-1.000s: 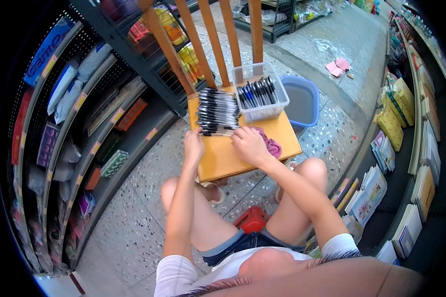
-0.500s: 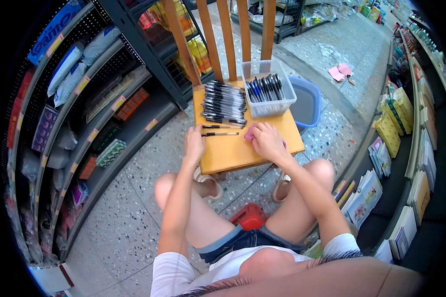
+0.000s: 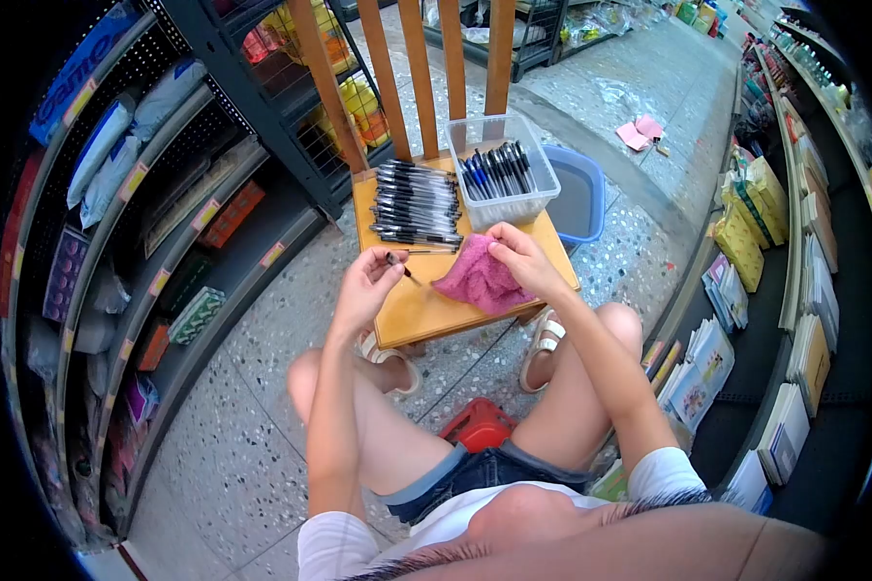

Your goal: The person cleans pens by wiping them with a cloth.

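I have the left hand closed in a pinch on a pen over the chair, and the right hand pinching the cloth nearby. Beyond, I see a row of pens beside the tub.

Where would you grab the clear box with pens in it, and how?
Probably by the rim of the clear box, coming from the right: it stands upright and open-topped, and the row of pens lies close along its left side.
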Action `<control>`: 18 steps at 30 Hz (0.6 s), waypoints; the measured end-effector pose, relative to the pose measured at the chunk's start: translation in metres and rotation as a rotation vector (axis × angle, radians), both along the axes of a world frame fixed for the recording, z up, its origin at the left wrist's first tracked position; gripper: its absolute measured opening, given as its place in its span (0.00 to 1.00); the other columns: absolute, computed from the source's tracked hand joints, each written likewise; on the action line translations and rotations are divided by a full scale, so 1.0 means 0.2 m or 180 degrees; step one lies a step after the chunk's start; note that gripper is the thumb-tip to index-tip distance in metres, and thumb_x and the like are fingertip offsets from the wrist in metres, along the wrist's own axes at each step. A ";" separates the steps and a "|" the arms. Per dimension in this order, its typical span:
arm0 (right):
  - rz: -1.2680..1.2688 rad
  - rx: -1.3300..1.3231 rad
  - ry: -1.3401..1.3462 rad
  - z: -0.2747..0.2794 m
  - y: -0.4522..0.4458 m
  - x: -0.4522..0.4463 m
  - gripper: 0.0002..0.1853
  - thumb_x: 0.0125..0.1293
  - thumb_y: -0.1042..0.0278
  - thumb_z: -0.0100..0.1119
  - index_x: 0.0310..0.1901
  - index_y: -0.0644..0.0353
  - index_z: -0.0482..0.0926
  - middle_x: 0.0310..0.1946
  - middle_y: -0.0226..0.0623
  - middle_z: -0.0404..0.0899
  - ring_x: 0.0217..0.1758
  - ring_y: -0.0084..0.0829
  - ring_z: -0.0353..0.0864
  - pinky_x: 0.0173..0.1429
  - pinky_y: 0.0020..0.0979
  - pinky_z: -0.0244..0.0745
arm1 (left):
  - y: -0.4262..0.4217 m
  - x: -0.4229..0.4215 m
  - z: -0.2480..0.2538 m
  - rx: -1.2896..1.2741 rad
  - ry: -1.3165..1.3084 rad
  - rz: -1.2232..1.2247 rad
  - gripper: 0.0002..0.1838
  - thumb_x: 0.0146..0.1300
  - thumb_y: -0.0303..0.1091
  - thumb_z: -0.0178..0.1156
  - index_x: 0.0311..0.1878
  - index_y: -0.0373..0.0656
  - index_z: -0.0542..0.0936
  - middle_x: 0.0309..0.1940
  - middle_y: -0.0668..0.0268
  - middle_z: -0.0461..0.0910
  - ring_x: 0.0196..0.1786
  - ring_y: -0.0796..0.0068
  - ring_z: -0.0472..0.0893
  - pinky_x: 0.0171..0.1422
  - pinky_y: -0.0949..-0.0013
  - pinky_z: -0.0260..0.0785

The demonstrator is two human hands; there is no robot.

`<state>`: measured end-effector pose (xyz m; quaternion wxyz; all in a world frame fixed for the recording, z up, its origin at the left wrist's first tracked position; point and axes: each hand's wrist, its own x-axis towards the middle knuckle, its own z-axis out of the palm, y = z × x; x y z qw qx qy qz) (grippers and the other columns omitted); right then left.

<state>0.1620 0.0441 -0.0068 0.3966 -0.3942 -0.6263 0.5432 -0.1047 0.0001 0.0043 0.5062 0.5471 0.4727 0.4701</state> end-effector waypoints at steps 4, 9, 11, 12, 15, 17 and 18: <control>0.0150 -0.0539 0.0786 0.01 0.00 -0.04 0.05 0.66 0.71 0.49 0.41 0.61 0.72 0.33 0.23 0.72 0.38 0.15 0.70 0.43 0.20 0.67 | 0.03 0.09 0.05 -0.0508 -0.1227 0.0161 0.09 0.65 0.31 0.54 0.46 0.38 0.70 0.38 0.61 0.79 0.41 0.71 0.81 0.47 0.71 0.74; 0.0051 -0.0743 0.1699 0.04 -0.02 -0.08 0.05 0.66 0.72 0.52 0.42 0.60 0.73 0.36 0.24 0.74 0.40 0.15 0.71 0.46 0.20 0.68 | 0.05 0.25 0.03 -0.0957 -0.1182 0.0189 0.11 0.64 0.31 0.56 0.47 0.36 0.73 0.33 0.65 0.79 0.36 0.76 0.81 0.38 0.76 0.75; 0.0073 -0.0631 0.1701 0.06 -0.04 -0.09 0.06 0.65 0.72 0.53 0.43 0.60 0.73 0.37 0.24 0.75 0.41 0.15 0.72 0.47 0.20 0.69 | 0.05 0.31 0.01 -0.1004 -0.1185 0.0106 0.12 0.64 0.31 0.57 0.47 0.36 0.74 0.33 0.66 0.79 0.35 0.77 0.80 0.38 0.76 0.75; 0.0174 -0.0611 0.1648 0.06 -0.05 -0.09 0.07 0.64 0.73 0.55 0.44 0.62 0.74 0.43 0.27 0.74 0.43 0.16 0.73 0.48 0.21 0.69 | 0.05 0.34 0.01 -0.1000 -0.1188 0.0098 0.12 0.63 0.30 0.58 0.47 0.36 0.75 0.34 0.66 0.79 0.34 0.78 0.80 0.38 0.77 0.74; 0.0225 -0.0055 0.1650 0.01 -0.04 -0.15 0.09 0.63 0.74 0.56 0.44 0.64 0.76 0.50 0.32 0.71 0.47 0.19 0.73 0.51 0.23 0.69 | 0.04 0.37 0.02 -0.0958 -0.1098 -0.0042 0.12 0.62 0.30 0.59 0.47 0.36 0.75 0.34 0.66 0.80 0.34 0.79 0.80 0.39 0.78 0.74; 0.0298 0.0059 0.1339 0.03 -0.06 -0.14 0.08 0.60 0.75 0.58 0.41 0.64 0.80 0.55 0.39 0.68 0.51 0.26 0.73 0.55 0.26 0.67 | 0.04 0.38 0.02 -0.0828 -0.0873 0.0006 0.12 0.60 0.26 0.60 0.47 0.36 0.76 0.35 0.67 0.80 0.35 0.81 0.79 0.40 0.79 0.73; 0.0274 0.0432 0.1045 0.03 -0.06 -0.14 0.08 0.60 0.76 0.58 0.41 0.64 0.81 0.55 0.40 0.68 0.51 0.28 0.73 0.55 0.27 0.67 | 0.04 0.39 0.00 -0.0669 -0.0736 0.0030 0.12 0.59 0.25 0.60 0.47 0.35 0.76 0.35 0.67 0.80 0.35 0.82 0.79 0.41 0.79 0.73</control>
